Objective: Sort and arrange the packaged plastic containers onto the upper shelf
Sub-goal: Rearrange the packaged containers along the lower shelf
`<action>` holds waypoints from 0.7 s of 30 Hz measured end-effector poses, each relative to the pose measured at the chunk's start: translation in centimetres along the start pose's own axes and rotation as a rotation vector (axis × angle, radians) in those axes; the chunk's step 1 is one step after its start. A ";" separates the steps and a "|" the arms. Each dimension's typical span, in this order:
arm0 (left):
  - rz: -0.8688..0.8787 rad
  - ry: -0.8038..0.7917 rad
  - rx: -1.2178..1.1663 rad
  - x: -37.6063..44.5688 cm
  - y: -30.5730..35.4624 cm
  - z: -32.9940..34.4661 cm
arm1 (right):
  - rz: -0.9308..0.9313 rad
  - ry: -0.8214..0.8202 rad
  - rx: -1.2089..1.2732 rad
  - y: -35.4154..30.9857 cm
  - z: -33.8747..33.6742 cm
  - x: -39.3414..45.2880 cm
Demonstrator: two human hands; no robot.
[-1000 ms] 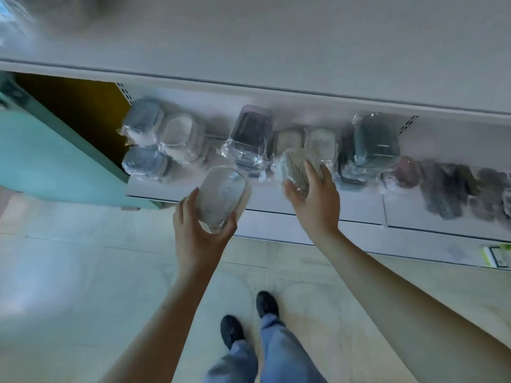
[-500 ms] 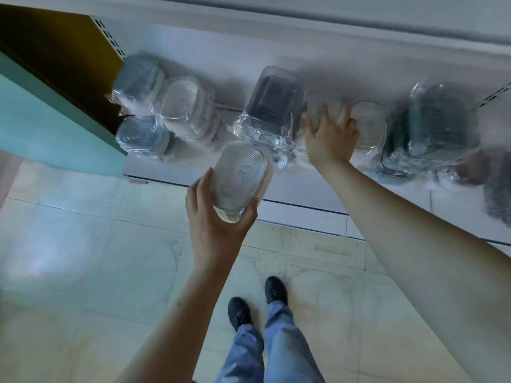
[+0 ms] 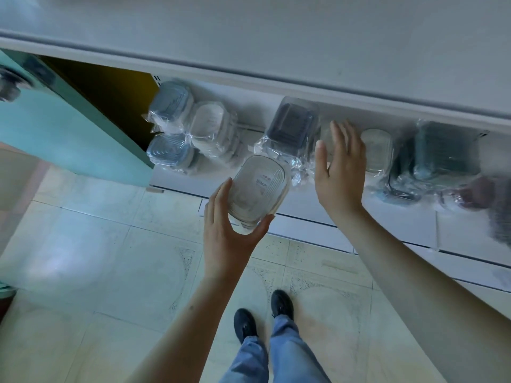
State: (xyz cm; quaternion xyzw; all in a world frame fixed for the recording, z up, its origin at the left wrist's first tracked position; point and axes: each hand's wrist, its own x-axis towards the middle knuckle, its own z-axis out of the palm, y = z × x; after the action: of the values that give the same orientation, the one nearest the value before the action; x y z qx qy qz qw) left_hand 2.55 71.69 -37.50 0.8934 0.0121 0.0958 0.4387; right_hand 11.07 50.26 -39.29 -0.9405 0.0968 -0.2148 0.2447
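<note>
Standing at the lower shelf (image 3: 309,208), I judge the step in hand to be gathering matching packs before lifting them to the upper shelf (image 3: 304,42), whose top I cannot see from here. To do it well I should take one kind at a time and set each pack flat, so the slippery wrap does not slide.

Largest on the lower shelf is the dark grey-green wrapped stack (image 3: 442,150) at the right, then the black container pack (image 3: 293,125) in clear film, then the white stack (image 3: 211,128), and the two bluish packs (image 3: 171,103) by the yellow panel. Each wrap appears to hold nested empty tubs; I cannot tell how many.

My left hand (image 3: 229,239) grips the clear oval container stack (image 3: 258,189) from below, thumb and fingers curled round its end, held just in front of the shelf edge. My right hand (image 3: 338,172) is spread flat, fingers straight, holding nothing, over the pale pack (image 3: 377,147) behind it.
</note>
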 end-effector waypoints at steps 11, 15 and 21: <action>-0.032 0.071 -0.023 -0.3 1.5 -4.4 | -0.226 -0.060 0.191 -7.0 -4.2 -1.5; -0.023 0.107 -0.028 -0.4 1.8 -5.7 | -0.286 -0.093 0.249 -8.6 -4.3 -1.3; 0.005 0.150 -0.046 -0.4 1.2 -7.5 | -0.359 -0.147 0.351 -11.0 -4.0 -1.7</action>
State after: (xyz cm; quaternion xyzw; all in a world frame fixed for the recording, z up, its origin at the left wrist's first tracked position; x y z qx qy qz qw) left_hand 0.71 76.82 -32.13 0.8734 0.0406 0.1637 0.4568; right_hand 8.62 58.55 -31.22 -0.8989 -0.1284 -0.1991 0.3686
